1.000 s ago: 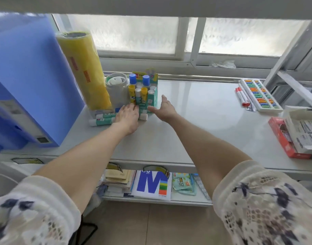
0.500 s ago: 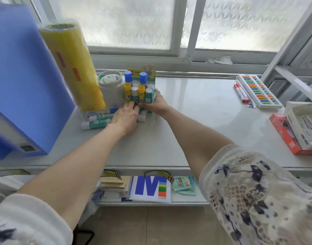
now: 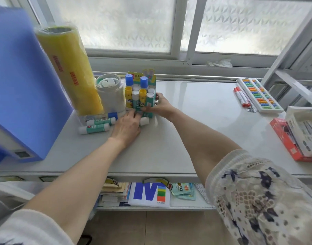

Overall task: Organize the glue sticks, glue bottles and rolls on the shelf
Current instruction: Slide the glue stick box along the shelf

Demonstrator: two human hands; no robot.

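At the shelf's (image 3: 196,131) back left, beside the roll (image 3: 70,71), our right hand (image 3: 162,107) cups the glue box (image 3: 148,101), fingers clamped on its side; our left hand (image 3: 127,127) lies flat, fingers together, by loose sticks (image 3: 94,129); we should slide the box gently so upright sticks stay standing.

Your right hand (image 3: 161,106) cups the right side of the green glue stick box (image 3: 148,101) at frame centre, and your left hand (image 3: 127,126) lies flat before it. Two glue sticks (image 3: 94,128) lie left of that hand, below the tall yellow roll (image 3: 70,71).
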